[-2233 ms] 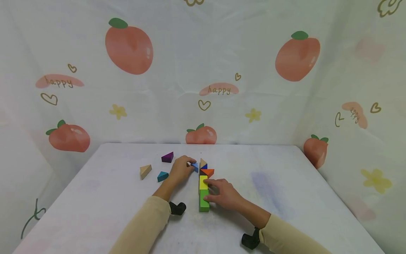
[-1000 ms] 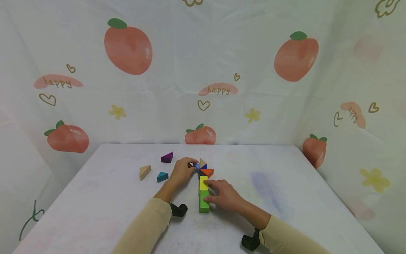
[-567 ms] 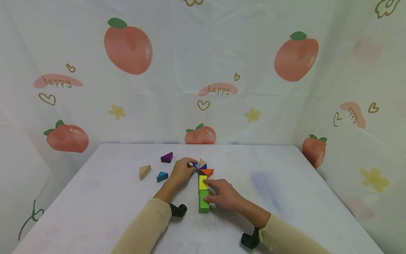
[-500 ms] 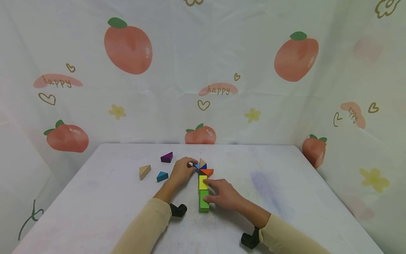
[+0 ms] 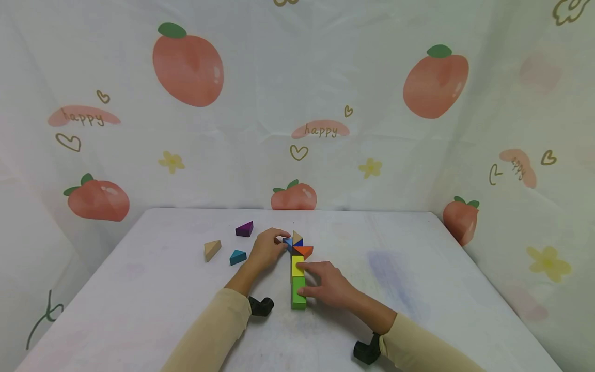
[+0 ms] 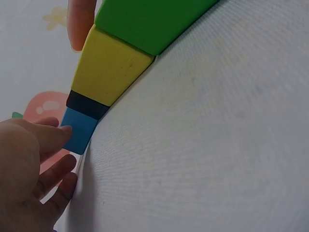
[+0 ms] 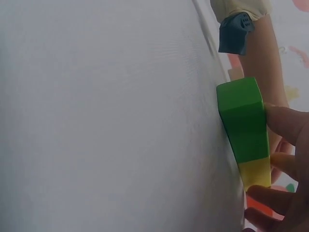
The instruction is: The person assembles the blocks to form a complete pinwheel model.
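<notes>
In the head view, my left hand (image 5: 267, 249) pinches a light blue triangular block (image 5: 287, 242) against the left side of a row of blocks. The left wrist view shows thumb and fingers on this blue block (image 6: 79, 133), which sits against a dark block (image 6: 87, 104). My right hand (image 5: 332, 284) reaches in from the right, fingers extended, index fingertip at the yellow block (image 5: 297, 272) and thumb at the green block (image 5: 299, 300). Beyond the yellow block lie an orange triangle (image 5: 304, 250), a dark blue triangle (image 5: 299, 243) and a wood-coloured triangle (image 5: 296, 237).
Left of the row lie a purple triangular block (image 5: 244, 229), a teal one (image 5: 238, 257) and a wood-coloured one (image 5: 212, 250) on the white table (image 5: 153, 305). A fruit-printed cloth (image 5: 260, 93) hangs behind the table. Black cameras are strapped at both wrists.
Since the earliest frame, the left hand has moved the light blue triangle slightly right, up against the row. The right hand stays in place, and both hands hold still in the later frames.
</notes>
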Available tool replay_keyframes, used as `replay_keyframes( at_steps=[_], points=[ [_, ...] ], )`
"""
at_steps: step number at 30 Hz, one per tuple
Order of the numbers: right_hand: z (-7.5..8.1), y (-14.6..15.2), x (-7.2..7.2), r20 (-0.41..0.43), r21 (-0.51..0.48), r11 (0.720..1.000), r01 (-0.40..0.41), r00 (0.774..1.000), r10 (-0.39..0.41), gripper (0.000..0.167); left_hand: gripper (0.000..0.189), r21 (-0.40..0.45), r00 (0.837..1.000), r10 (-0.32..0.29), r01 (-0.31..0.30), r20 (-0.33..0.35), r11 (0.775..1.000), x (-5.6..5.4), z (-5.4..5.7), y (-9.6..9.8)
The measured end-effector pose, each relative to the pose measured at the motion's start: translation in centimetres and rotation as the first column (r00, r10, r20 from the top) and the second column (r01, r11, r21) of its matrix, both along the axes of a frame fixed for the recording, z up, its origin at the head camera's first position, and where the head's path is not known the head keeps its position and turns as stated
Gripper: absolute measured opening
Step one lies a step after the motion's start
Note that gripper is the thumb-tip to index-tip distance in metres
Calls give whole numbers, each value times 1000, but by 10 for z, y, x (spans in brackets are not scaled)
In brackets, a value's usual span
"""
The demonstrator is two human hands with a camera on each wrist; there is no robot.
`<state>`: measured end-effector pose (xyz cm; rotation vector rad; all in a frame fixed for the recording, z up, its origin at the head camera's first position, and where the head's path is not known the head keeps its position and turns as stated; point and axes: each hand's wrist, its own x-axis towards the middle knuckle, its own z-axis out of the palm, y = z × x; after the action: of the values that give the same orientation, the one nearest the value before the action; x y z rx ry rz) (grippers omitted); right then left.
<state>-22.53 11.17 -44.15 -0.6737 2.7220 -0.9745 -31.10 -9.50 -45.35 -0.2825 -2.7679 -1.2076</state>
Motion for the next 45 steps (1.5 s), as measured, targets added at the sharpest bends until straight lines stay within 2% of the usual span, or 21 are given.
replay_keyframes(
  at_steps=[5, 10, 27, 34, 45],
  points=[
    [1, 2, 0, -23, -11, 999, -30, 999, 30, 63, 24, -1, 1000, 3, -3, 1, 1000, 0, -1, 0],
    [2, 1, -1, -9, -12, 1000, -26, 1000, 25, 62, 24, -3, 1000, 7, -7, 0, 1000, 0, -1, 1],
    [0, 2, -1, -35, -33, 998, -46, 998, 45, 60, 21, 0, 1000, -9, 9, 16, 1000, 2, 0, 0],
    [0, 1, -1, -30, -28, 999, -34, 999, 34, 61, 22, -4, 1000, -12, 12, 1, 1000, 1, -1, 0],
    [1, 0, -1, -17, -17, 1000, -21, 1000, 21, 62, 23, -35, 999, 47, -47, -2, 998, -2, 5, -11]
  ],
)
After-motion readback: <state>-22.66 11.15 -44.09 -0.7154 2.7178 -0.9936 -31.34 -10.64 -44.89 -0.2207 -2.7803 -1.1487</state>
